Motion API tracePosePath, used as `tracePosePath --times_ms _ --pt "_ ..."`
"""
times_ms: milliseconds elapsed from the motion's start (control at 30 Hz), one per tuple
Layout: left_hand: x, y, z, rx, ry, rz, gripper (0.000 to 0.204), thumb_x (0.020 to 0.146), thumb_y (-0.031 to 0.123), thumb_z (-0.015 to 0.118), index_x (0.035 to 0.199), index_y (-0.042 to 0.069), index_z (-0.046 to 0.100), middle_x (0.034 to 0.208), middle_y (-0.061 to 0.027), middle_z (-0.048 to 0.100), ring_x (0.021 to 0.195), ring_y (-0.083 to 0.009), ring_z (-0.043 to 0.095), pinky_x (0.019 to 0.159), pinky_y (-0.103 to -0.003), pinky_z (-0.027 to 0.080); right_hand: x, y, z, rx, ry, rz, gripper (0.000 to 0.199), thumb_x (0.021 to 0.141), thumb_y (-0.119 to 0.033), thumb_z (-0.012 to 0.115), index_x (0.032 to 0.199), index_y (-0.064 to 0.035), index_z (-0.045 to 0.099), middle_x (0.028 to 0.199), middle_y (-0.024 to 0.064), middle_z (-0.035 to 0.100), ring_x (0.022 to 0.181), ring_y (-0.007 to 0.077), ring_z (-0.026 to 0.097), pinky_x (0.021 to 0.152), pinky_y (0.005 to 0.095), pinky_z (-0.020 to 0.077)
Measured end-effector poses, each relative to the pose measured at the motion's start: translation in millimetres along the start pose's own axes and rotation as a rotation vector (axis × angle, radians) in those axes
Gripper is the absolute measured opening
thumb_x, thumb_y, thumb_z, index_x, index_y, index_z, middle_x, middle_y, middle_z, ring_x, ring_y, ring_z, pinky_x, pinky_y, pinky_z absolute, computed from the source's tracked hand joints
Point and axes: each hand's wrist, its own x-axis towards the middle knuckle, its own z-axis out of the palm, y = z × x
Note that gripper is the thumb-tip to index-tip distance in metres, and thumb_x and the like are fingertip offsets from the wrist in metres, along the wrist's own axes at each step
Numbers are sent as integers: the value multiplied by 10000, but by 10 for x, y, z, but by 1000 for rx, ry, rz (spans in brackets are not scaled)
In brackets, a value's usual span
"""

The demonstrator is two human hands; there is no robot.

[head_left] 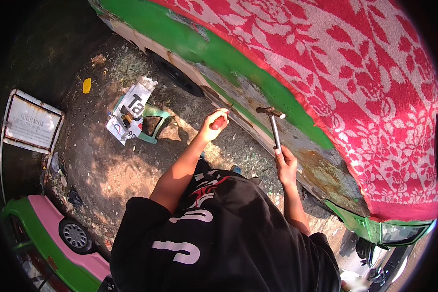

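My left hand (213, 127) is closed around a red-handled tool (218, 122), its thin dark shaft pointing at the car's side panel; whether it is a screwdriver or a chisel I cannot tell. In my right hand (286, 168) is a hammer (276, 131), gripped by its metal handle. The hammer's head is up beside the panel, apart from the red-handled tool. Both hands are in front of a green car (277, 102) whose lower side shows scraped, bare and rusty patches. A red-and-white floral cloth (350, 82) is draped over the car.
Left of my hands, a pale green stool (155, 116) bears a printed sheet (140, 92) with small dark items on it. A yellow scrap (86, 85) lies on the dirt ground. A framed white sign (31, 121) and a pink-and-green car (58, 238) stand at the left.
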Motion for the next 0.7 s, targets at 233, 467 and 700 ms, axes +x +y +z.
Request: tracePosePath --times_ms 233,467,700 --pt "285 -125 -431 121 -158 51 244 741 1 764 865 44 558 1118 -139 613 1035 -266 617 888 -350 480 -188 -321 650 224 135 111 242 948 -193 620 1091 2 638 639 -89 446 529 9 354 460 195 252" --pt "450 -398 -572 40 -179 147 292 713 -63 751 940 22 589 1104 -108 589 916 -211 642 817 -329 520 -345 -406 983 215 181 118 242 951 -190 616 1074 17 634 672 -85 460 555 4 353 477 187 254" --pt "391 -583 -525 -67 -214 168 357 704 -174 662 989 22 574 1132 -96 532 874 -168 633 750 -293 529 -383 -436 975 225 178 146 250 947 -209 623 1056 15 640 673 -86 460 560 8 367 491 189 272"
